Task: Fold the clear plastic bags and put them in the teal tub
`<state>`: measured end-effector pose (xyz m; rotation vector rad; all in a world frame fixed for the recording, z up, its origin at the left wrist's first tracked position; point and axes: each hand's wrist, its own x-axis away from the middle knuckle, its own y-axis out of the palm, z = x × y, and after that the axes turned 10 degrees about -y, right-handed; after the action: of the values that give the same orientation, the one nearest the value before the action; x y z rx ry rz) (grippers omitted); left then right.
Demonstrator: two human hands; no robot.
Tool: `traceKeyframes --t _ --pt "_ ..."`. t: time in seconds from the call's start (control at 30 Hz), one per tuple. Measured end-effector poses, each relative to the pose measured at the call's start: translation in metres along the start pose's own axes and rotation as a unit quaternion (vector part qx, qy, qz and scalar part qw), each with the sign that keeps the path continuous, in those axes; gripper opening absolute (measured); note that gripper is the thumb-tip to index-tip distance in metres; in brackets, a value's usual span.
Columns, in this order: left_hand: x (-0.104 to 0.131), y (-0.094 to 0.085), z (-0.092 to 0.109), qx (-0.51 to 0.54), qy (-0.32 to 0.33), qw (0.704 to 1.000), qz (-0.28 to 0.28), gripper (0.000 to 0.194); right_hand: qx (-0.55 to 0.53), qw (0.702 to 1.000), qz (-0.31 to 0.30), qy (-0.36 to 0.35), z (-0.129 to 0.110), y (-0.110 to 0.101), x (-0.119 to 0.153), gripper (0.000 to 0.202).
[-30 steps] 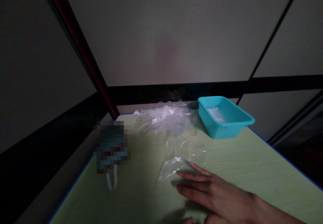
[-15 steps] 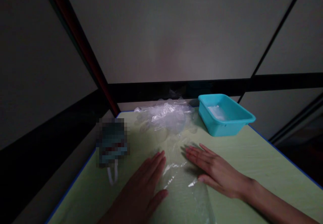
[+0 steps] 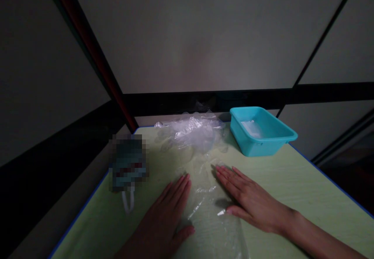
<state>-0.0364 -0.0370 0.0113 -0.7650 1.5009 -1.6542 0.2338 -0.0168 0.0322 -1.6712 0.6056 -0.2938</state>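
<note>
A thin clear plastic piece [image 3: 206, 204], perhaps a disposable glove, lies spread on the table between my hands; its full outline is hard to make out. My left hand [image 3: 171, 208] rests flat along its left side, fingers stretched out and thumb apart. On the other side, my right hand [image 3: 248, 196] lies flat with straight fingers at its right edge. Neither hand grips anything. Beyond the fingertips sits a crumpled heap of clear thin plastic [image 3: 194, 128], with rounded, finger-like ends along its edges.
A turquoise plastic basin [image 3: 263, 148] stands at the back right, with a whitish flat thing inside. At the left edge lies a blurred-out dark and teal object [image 3: 129, 163] with a white loop. Behind the pale green table [image 3: 292, 173] rises a panelled wall [image 3: 204, 37].
Both hands stay flat in nearly the same places; the right thumb has shifted slightly left. The whole view has moved a little.
</note>
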Motion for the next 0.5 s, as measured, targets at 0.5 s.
traceKeyframes --t 0.5 --pt "-0.008 -0.008 -0.009 -0.026 -0.036 0.998 0.032 0.070 -0.018 0.996 0.067 0.063 0.017 -0.002 -0.001 0.045"
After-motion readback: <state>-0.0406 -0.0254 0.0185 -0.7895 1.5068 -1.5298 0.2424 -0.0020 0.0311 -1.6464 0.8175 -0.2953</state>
